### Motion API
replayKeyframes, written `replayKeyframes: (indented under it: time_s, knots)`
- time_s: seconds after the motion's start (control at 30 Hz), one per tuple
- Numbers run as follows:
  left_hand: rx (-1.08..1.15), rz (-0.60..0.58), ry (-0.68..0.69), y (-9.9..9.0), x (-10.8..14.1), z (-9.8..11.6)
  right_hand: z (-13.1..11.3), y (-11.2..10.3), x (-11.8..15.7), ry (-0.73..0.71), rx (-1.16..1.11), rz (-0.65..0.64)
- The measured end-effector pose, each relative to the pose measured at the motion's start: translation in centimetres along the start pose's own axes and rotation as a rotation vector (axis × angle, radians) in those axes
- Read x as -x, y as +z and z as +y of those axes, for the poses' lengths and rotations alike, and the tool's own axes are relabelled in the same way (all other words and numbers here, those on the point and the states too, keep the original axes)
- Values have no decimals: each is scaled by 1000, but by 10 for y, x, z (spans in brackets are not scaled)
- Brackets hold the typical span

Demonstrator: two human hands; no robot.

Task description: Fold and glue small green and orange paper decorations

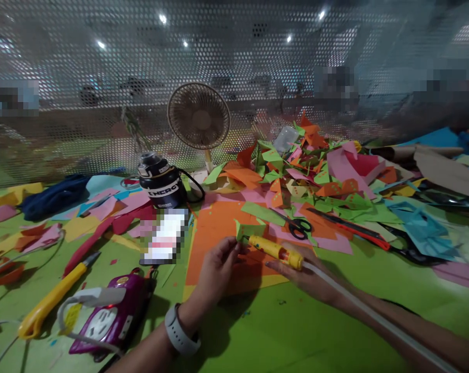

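My left hand (pixel 224 259), a pale watch strap on its wrist, pinches a small folded piece of green paper (pixel 253 229) by its lower left edge. In my right hand (pixel 310 277) is a yellow soldering iron (pixel 275 250) with a white cable trailing back along the forearm. Its dark thin tip points left and meets the green paper close to my left fingertips; whether it touches cannot be made out. Beneath both hands lie sheets of orange paper (pixel 209 248). Black-handled scissors (pixel 299 228) rest just beyond the iron.
A heap of cut, folded colored paper (pixel 316 171) rises at the back right. Behind the sheets stand a small fan (pixel 199 116) and a black bottle (pixel 160 181). At left are a phone (pixel 166 235), a purple power strip (pixel 114 311) with cords and a yellow-handled tool (pixel 56 295).
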State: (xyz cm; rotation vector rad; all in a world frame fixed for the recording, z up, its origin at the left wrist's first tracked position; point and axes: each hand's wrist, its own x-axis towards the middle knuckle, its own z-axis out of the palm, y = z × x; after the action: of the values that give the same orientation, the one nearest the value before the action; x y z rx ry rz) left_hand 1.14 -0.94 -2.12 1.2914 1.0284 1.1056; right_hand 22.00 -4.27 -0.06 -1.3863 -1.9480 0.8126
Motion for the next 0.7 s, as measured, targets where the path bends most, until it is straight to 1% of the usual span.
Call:
replayKeyframes:
  time_s: [0.07, 0.13, 0.17, 0.23, 0.3, 0.37, 0.47, 0.6, 0.7]
  knots:
    - [-16, 24, 22, -1, -1, 1, 1, -8, 1, -80, 250, -40]
    - [43, 70, -13, -3, -2, 2, -3, -20, 2, -165, 464, -84]
    - [97, 97, -46, -4, -3, 2, -6, -25, 3, -177, 534, -109]
    - [216, 139, -108, -6, -5, 3, -10, -34, 7, -136, 625, -154]
    - [326, 175, -145, -8, -7, 4, -10, -41, 12, -68, 658, -186]
    - [406, 200, -155, -9, -7, 6, -5, -48, 17, -17, 642, -171]
    - [482, 235, -154, -9, -8, 11, 10, -63, 22, 57, 610, -91]
    - [542, 310, -157, -10, -10, 18, 31, -86, 22, 194, 666, 28]
    - [557, 320, -149, -11, -11, 20, 48, -98, 21, 226, 714, 47]
